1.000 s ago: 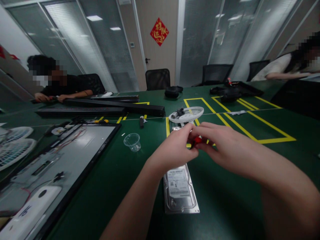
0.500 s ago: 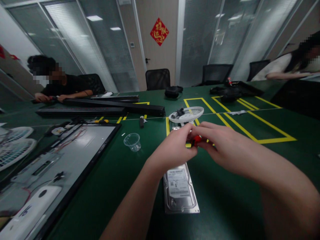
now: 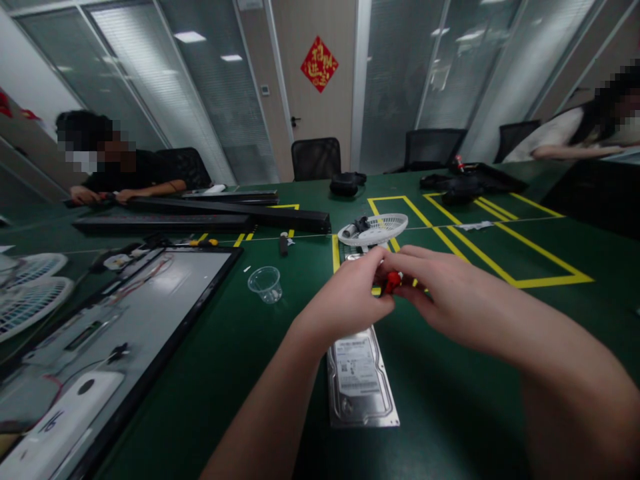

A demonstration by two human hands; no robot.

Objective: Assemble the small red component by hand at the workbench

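Observation:
My right hand (image 3: 440,283) is curled closed around a small red and black tool (image 3: 393,281), which looks like a screwdriver handle; its far end is hidden. Against it, my left hand (image 3: 353,290) is bent over with its fingertips tucked out of sight, so what it grips is hidden. Below my left wrist a silver hard drive (image 3: 361,383) with a white label lies flat on the green table. Just beyond my hands shows the edge of another metal piece, mostly covered by them.
A white plastic basket (image 3: 395,230) holds dark parts behind my hands. To the left stand a clear plastic cup (image 3: 265,283) and an opened flat panel (image 3: 175,293). Long black bars (image 3: 295,217) lie farther back. One person sits far left, another far right.
More of the tool's red part shows between my right fingers, as if it has turned slightly. Both hands stay in nearly the same place; the hard drive has not moved.

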